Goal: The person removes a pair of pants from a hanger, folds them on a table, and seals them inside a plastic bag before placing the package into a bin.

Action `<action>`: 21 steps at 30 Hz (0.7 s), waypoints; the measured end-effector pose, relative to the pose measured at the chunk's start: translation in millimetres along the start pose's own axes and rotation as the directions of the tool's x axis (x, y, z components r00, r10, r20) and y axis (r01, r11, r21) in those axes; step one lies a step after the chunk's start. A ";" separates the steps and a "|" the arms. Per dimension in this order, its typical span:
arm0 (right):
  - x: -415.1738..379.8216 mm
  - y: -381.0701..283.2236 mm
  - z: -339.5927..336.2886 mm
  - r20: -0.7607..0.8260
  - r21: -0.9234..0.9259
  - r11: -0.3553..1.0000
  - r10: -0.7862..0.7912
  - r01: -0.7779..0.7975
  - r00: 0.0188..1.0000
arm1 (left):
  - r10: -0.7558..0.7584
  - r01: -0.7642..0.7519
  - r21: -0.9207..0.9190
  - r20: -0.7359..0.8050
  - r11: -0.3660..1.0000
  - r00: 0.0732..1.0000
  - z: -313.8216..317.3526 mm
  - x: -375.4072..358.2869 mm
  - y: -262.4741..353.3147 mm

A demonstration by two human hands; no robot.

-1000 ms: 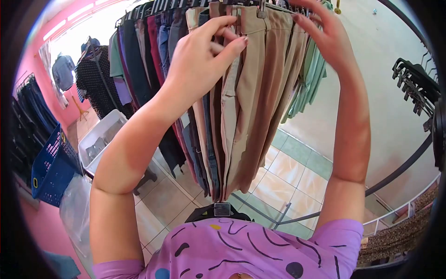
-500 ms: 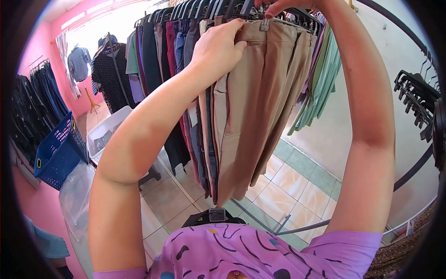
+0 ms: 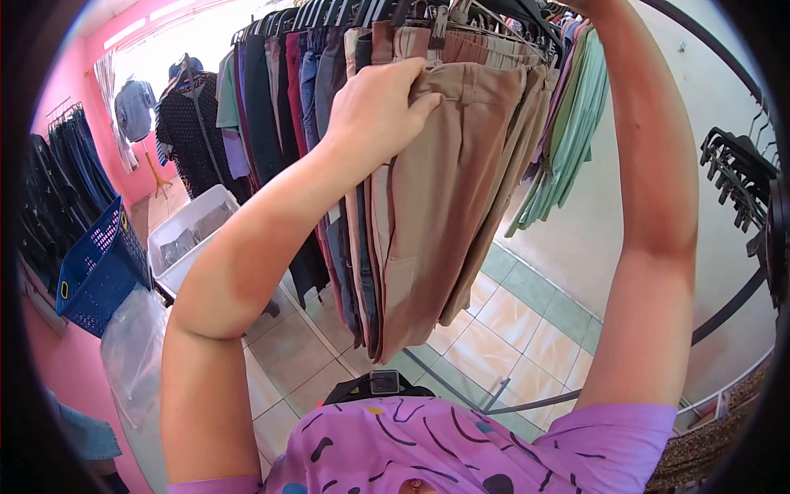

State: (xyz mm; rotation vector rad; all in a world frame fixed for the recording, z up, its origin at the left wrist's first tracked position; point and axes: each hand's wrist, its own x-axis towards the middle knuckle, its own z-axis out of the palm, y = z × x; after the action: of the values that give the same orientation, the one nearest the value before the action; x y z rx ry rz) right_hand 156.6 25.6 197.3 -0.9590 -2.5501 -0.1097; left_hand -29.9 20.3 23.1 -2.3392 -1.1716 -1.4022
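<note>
Pink wall (image 3: pixel 62 82), tiled floor (image 3: pixel 502 329), bright window (image 3: pixel 164 41), blue basket (image 3: pixel 99 267).

My only view sits on the person's head, tilted up close at the clothes rack (image 3: pixel 395 12) and trousers (image 3: pixel 436 189).

At the bottom of the frame the person wears a purple short-sleeved T-shirt (image 3: pixel 461 449) printed with black curved strokes, black blobs, a small yellow spot near the collar and a blue patch at the lower left hem. A black strap harness with a small square grey buckle (image 3: pixel 384 382) sits at the chest, lower centre. Both arms are bare from the sleeves up; the left hand (image 3: pixel 380 103), upper centre, carries no ring, watch or glove.
</note>
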 end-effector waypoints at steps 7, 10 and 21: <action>-84.6 115.0 11.8 -0.687 0.352 0.932 0.318 -0.084 0.653 | -0.073 0.075 -0.161 0.021 0.984 0.997 -4.3 -21.4 -6.2; -103.8 164.7 38.3 -0.563 0.426 0.839 0.540 -0.340 0.626 | -0.069 0.061 -0.246 -0.025 0.967 0.997 -0.7 -24.1 -10.7; -101.4 209.5 59.7 -0.165 0.666 0.674 0.549 -0.318 0.820 | -0.037 -0.038 -0.549 -0.125 0.835 0.991 5.6 -32.1 -10.3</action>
State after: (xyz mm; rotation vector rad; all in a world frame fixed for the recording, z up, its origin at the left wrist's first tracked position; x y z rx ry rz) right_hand 339.8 135.3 87.2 -1.1184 -1.7505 0.6098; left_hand -41.3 12.9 -8.3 -2.5302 -0.7985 -2.0874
